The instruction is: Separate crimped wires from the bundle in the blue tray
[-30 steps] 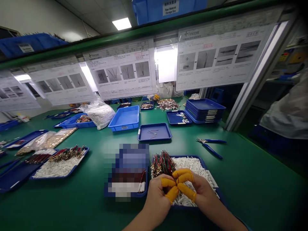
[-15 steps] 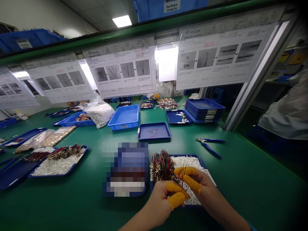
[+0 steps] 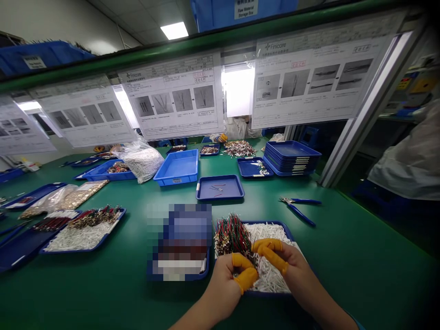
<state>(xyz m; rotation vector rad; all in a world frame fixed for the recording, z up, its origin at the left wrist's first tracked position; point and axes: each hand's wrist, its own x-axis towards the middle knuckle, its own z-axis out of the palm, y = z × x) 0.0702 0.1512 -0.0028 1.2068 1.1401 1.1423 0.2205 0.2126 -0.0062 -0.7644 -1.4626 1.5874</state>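
Both hands wear yellow finger cots and are close together over a blue tray [image 3: 287, 231]. My left hand [image 3: 233, 277] is closed, thumb against index finger, pinching thin dark wires whose ends show faintly by the fingertips. My right hand [image 3: 280, 256] is also closed, its thumb and fingertips pressed together just right of the left; what lies between them is hidden. Beneath the hands the tray holds a heap of white sleeve-like pieces [image 3: 271, 270]. Piled at its left side is a bundle of red, green and black wires [image 3: 232, 233] with metal ends.
Blue-handled pliers [image 3: 300, 208] lie right of the tray. Beyond it are a shallow tray [image 3: 233, 181] with a few wires, a blue bin [image 3: 177, 167] and stacked trays [image 3: 292, 151]. More part-filled trays [image 3: 85, 247] stand left. A co-worker's gloved hand [image 3: 222, 137] shows across the table.
My left hand has moved left and slightly away from the right one. The wires that stood upright between the hands are now lower and mostly hidden. The right fingertips have drawn together.
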